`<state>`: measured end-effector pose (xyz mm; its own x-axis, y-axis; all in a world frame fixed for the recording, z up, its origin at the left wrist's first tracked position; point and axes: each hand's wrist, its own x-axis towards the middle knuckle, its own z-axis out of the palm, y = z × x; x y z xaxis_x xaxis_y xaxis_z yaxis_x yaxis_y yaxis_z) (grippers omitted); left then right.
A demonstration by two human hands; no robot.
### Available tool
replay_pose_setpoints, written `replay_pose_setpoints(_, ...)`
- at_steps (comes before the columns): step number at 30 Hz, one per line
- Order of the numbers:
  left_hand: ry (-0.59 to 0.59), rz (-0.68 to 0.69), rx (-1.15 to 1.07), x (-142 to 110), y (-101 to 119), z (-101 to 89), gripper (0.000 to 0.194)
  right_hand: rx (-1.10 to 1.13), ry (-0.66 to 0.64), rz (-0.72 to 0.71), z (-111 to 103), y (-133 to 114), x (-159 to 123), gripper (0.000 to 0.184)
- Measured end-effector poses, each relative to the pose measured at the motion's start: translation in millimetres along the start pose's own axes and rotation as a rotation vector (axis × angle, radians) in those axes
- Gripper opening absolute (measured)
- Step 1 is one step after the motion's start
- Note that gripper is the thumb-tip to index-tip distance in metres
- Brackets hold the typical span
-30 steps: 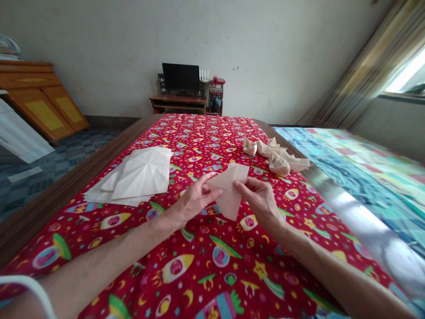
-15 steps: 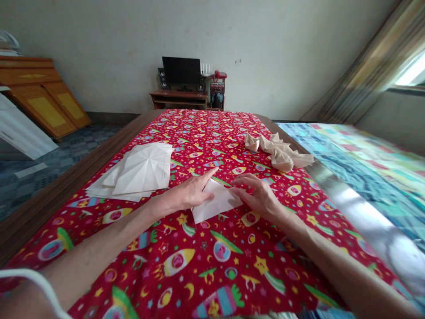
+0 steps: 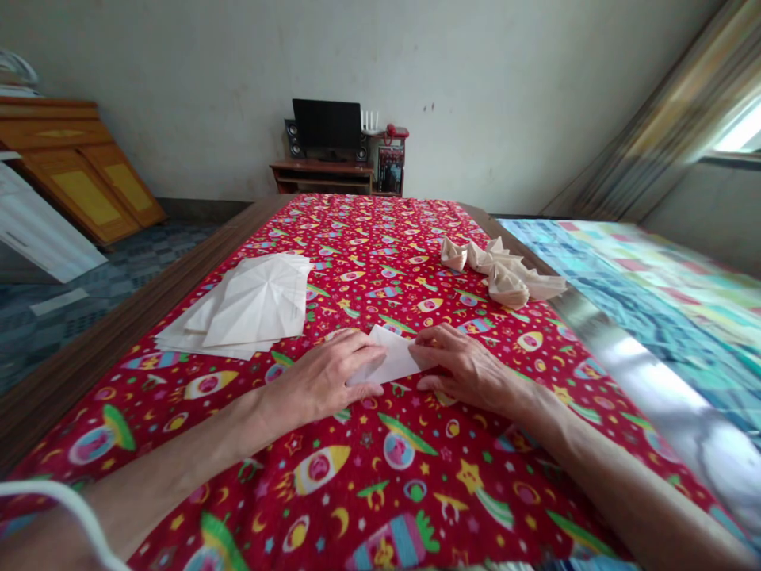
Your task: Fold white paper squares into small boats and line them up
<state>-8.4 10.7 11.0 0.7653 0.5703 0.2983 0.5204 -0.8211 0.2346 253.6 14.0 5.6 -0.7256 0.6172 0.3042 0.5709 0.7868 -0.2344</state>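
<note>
A small folded sheet of white paper [image 3: 392, 357] lies on the red patterned cloth [image 3: 333, 515], between my two hands. My left hand [image 3: 338, 369] grips its left side, with the fingers over the top and the thumb at the near edge. My right hand [image 3: 457, 361] has its fingertips closed on the paper's right end, the thumb lower down by the near side. Left of the hands rests a stack of creased white paper sheets [image 3: 261, 305]. Several folded paper pieces [image 3: 505, 281] with pointed tips sit together at the right.
The cloth covers a long table with a brown wooden edge [image 3: 59, 392]. A bed with a blue patterned cover [image 3: 642, 317] stands to the right. Beyond the far end are a monitor [image 3: 326, 127] and a small desk [image 3: 321, 174]. A white cable [image 3: 71, 507] crosses the lower left corner.
My left hand has turned from pointing outward to lying over the paper's left side, with its thumb now at the near edge. The paper shows a narrower shape. My right hand shifted slightly.
</note>
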Motion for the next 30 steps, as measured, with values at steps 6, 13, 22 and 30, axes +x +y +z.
replay_pose_setpoints(6,0.061,-0.004,0.108,-10.7,0.3,3.7,0.027,-0.137,0.038,-0.031,1.9,-4.0,1.9,0.024)
replay_pose_setpoints(13,0.209,0.044,0.174,-16.8,5.6,11.0,0.015,-0.130,0.101,-0.120,7.8,-5.7,1.7,0.021)
replay_pose_setpoints(22,0.135,0.042,0.316,-10.0,-2.5,-1.8,0.017,-0.308,0.056,-0.150,1.0,-13.3,3.6,0.026)
replay_pose_setpoints(30,0.191,-0.050,0.132,-15.4,-12.8,10.6,0.015,-0.188,0.058,-0.012,6.2,-10.3,2.9,0.025)
